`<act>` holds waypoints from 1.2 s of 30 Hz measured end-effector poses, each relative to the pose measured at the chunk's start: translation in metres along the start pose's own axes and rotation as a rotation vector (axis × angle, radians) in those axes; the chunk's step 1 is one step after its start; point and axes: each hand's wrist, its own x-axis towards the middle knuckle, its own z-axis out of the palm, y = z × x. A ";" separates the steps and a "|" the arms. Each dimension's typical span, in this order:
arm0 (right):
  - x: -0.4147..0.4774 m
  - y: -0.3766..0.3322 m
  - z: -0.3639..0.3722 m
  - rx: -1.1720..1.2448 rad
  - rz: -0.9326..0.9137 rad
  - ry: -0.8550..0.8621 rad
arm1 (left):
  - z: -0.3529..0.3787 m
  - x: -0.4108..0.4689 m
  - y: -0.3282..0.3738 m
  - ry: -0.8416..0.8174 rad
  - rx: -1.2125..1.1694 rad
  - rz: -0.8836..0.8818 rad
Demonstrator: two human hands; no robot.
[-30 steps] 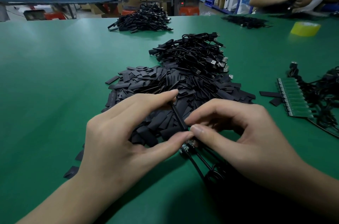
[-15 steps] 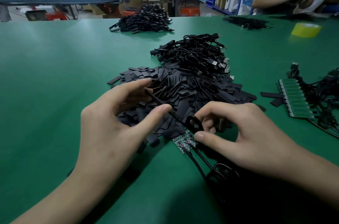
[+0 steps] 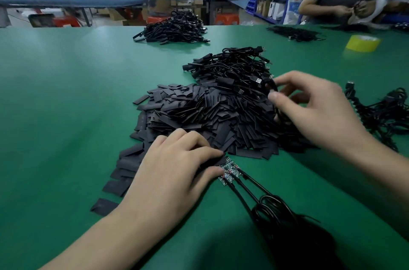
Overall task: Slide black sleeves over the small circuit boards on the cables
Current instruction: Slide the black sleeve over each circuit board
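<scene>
Boards (image 3: 229, 173) lie bare on the tabletop (image 3: 66, 115), just beside the sleeve pile (image 3: 210, 115). Left grip (image 3: 177, 159) curls next to them, hold unclear; right grip (image 3: 316, 110) pinches a cable (image 3: 274, 86). Squeeze one sleeve open, then feed a board in squarely.

Left forearm: bare, comes in from the bottom left corner and angles up to the right.
Left hand (image 3: 174, 165): low and palm down, knuckles up, fingers bent and close together.
Left thumb and index: tips near each other on the hand's right side; whether they grip anything cannot be told.
Right forearm: bare, comes in from the right edge and angles up to the left.
Right hand (image 3: 316, 110): raised, back facing up, fingers curled and spread.
Right grip: thumb and index finger pinch a thin black cable (image 3: 274, 86).
Spacing: hands well apart, the right farther forward.
</scene>
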 end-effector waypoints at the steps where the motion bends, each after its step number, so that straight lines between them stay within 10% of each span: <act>1: 0.012 0.000 -0.002 -0.068 -0.022 0.009 | 0.000 0.000 -0.001 -0.002 -0.004 0.001; 14: 0.211 -0.011 0.043 -0.527 -0.133 -0.084 | 0.000 0.000 -0.008 0.002 -0.139 -0.082; 28: -0.010 -0.045 0.031 -0.420 -0.281 -0.573 | -0.002 0.000 -0.008 0.095 -0.129 -0.113; 36: -0.039 -0.037 0.032 -0.420 -0.208 -0.559 | -0.004 -0.002 -0.004 0.048 -0.129 -0.115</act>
